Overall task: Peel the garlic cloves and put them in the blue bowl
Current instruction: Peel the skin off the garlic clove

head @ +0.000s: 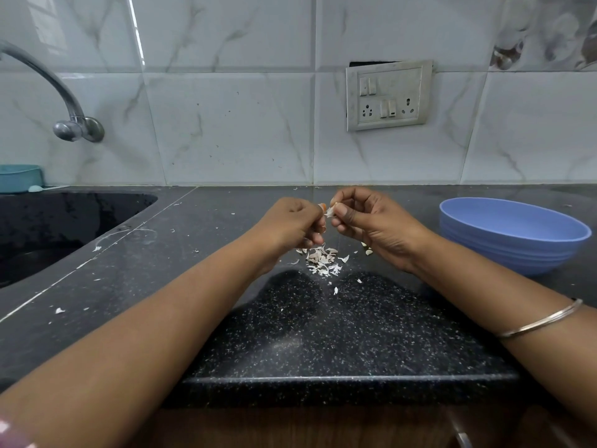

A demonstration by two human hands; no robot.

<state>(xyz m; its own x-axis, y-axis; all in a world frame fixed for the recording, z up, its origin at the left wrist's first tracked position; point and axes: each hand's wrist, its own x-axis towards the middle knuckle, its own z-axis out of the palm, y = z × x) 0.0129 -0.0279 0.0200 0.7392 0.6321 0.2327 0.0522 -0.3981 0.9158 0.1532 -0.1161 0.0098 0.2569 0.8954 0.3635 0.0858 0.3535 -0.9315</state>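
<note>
My left hand (295,224) is curled around a garlic clove (322,207), of which only an orange-tinged tip shows between the fingers. Close beside it, my right hand (368,221) pinches a white flake of garlic skin (329,212) at that tip. Both hands hover above the black counter. A heap of peeled skins (323,261) lies right below them. A couple of small pale garlic pieces (368,251) lie under my right palm. The blue bowl (513,234) stands to the right on the counter; its inside is hidden from here.
The black speckled counter (339,334) ends in a front edge near me. A black sink (48,227) lies at the left, with a metal tap (74,124) on the tiled wall above it. A teal container (19,177) stands behind the sink. A switch socket (387,95) is on the wall.
</note>
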